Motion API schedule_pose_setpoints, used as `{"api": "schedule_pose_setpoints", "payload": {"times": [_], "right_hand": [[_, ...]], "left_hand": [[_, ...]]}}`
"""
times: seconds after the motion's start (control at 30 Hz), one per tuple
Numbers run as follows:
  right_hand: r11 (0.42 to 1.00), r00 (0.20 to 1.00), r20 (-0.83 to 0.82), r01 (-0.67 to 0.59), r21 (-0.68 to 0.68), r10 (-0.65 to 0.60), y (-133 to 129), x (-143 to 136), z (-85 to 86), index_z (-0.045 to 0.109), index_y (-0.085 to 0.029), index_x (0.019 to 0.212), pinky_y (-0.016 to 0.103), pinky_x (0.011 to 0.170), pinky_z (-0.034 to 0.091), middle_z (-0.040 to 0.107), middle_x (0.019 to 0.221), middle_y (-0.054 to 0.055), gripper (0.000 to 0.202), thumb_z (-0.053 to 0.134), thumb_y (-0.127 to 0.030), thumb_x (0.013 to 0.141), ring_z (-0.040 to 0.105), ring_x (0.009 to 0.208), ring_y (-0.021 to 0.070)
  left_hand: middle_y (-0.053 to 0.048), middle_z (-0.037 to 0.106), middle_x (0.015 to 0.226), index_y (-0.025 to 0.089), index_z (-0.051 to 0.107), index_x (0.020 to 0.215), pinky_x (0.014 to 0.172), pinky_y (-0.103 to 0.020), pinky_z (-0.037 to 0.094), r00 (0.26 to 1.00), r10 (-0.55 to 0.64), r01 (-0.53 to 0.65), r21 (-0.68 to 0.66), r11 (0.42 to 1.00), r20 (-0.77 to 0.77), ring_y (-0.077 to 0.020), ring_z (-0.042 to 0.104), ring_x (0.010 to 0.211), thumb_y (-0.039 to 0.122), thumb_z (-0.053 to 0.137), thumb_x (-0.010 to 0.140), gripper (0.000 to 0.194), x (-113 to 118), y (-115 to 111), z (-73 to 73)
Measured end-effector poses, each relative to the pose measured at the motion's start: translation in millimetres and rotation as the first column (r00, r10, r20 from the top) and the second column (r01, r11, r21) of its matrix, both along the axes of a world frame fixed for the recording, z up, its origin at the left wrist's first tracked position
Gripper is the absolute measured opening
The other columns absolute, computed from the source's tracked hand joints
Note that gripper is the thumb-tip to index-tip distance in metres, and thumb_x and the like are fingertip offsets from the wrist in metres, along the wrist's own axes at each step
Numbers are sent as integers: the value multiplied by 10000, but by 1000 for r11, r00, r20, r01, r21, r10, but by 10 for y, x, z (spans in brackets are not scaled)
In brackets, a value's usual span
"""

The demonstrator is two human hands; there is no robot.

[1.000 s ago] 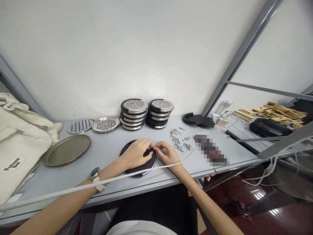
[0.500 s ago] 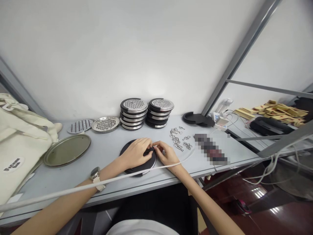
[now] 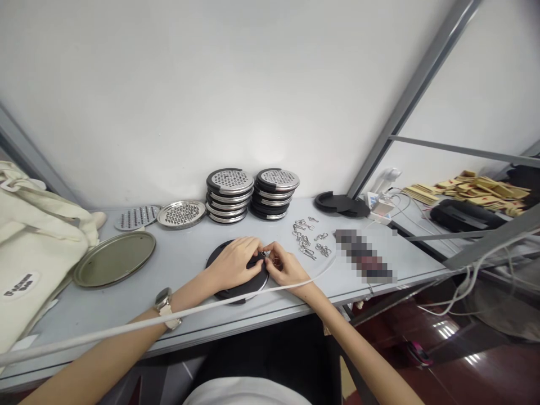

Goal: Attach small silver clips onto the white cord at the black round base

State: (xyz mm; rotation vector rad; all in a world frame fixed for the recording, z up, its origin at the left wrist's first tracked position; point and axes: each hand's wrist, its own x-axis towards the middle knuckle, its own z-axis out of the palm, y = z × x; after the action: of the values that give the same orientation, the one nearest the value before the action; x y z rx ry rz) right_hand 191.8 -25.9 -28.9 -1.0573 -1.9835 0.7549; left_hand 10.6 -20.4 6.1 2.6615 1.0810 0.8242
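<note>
Tabletop [image 3: 181, 247] fills the head view's middle, its front edge [image 3: 206, 333] running just in front of the wearer's lap, with the black disc [image 3: 252, 284] lying flat near that edge. Behind the disc, a strip of grey surface reaches back to two stacks of graters [image 3: 229, 197] by the wall; to its left another stretch separates it from an olive round plate [image 3: 116, 259]; to its right, near the hand, lie scattered metal clips [image 3: 304, 239]. A white cable [image 3: 105, 333] crosses over the left forearm and on toward the right (the tightest spot for that arm, by the look of it). Both forearms come in from the near side and converge at the disc's right rim. The left hand [image 3: 238, 260] lies palm down across the disc, fingers bent together, thumb apart; whether it grips or merely steadies, I cannot tell. The right hand [image 3: 288, 269], curled, pinches a small shiny metal piece [image 3: 265, 254] between thumb and forefinger, right beside the left fingertips; its exact shape is too small to tell.
</note>
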Motion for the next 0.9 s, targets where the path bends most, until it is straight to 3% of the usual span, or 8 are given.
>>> {"api": "schedule_pose_setpoints", "payload": {"times": [0.37,0.9], "right_hand": [[999,999,35,-37,11,37,-1,50,48,539,-170,1100,209,554,336,447,605,-53,243,413,-254,910,435,546,102],[998,997,81,-4,63,-1,-16,29,50,508,-190,1063,203,531,325,421,581,-62,199,412,-233,893,407,501,103]], "left_hand": [[-13,533,811,187,463,866,714,-309,421,999,6,-6,9,1000,-36,-177,516,771,199,510,814,71,-7,8,13],[-16,541,812,190,478,883,723,-311,421,1000,-3,3,14,1000,-15,-178,523,780,199,501,812,75,-6,6,5]]}}
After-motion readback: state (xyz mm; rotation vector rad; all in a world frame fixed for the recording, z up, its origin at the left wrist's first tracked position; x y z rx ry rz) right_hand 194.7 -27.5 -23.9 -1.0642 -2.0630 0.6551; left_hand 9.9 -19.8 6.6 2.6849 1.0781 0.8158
